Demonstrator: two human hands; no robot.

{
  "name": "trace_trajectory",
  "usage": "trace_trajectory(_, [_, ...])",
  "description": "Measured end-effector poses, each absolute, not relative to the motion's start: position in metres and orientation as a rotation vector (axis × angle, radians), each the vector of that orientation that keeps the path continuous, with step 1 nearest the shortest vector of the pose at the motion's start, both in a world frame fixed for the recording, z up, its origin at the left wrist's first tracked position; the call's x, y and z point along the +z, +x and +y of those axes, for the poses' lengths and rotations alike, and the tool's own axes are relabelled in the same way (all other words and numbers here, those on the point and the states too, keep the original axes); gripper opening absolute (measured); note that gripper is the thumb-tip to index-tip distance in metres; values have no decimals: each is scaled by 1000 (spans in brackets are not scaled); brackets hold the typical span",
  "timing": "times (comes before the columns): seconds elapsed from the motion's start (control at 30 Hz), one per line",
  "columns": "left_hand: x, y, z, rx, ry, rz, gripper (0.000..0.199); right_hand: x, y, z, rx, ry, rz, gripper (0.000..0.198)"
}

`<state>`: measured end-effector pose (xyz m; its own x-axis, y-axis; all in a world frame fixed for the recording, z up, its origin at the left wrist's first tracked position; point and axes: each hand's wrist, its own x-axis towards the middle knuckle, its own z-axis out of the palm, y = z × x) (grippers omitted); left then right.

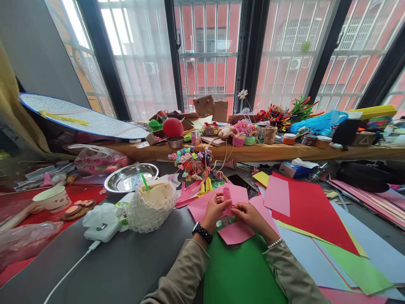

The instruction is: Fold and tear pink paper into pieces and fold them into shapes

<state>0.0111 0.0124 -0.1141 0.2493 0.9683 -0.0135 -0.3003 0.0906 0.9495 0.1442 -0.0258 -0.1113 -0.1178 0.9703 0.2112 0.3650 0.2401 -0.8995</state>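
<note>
My left hand (pixel 217 210) is closed on a narrow folded strip of pink paper (pixel 227 195), which stands upright between the fingers. Close beside it, my right hand (pixel 248 214) pinches the lower end of the same strip. Below the hands lies a loose pink paper piece (pixel 236 232), partly over a green sheet (pixel 242 274). Larger pink sheets (pixel 202 204) spread out behind and beside the hands. A black phone (pixel 242 185) rests just beyond, near yellow-handled scissors (pixel 207 185).
Red card (pixel 311 207) and coloured sheets (pixel 357 261) overlap on the right. To the left stand a netted coconut (pixel 153 209) with a green straw, a metal tray (pixel 122 179), a paper cup (pixel 53 198) and a white charger (pixel 103 230) with its cable. Craft items crowd the windowsill (pixel 268 153).
</note>
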Motion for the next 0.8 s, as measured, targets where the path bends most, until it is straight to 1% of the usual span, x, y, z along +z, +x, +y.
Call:
trace_trajectory(0.17, [-113, 11, 12, 1110, 1119, 804, 47, -110, 146, -25, 853, -1240, -1536, 26])
trace_trajectory(0.33, [-111, 12, 7, 1019, 1245, 756, 46, -112, 150, -22, 820, -1219, -1396, 31])
trace_trajectory(0.57, [-112, 13, 6, 933, 1351, 722, 45, -111, 148, -23, 832, -1161, -1341, 27])
trace_trajectory(0.8, [-112, 16, 5, 912, 1385, 722, 45, -110, 147, -23, 813, -1145, -1298, 32])
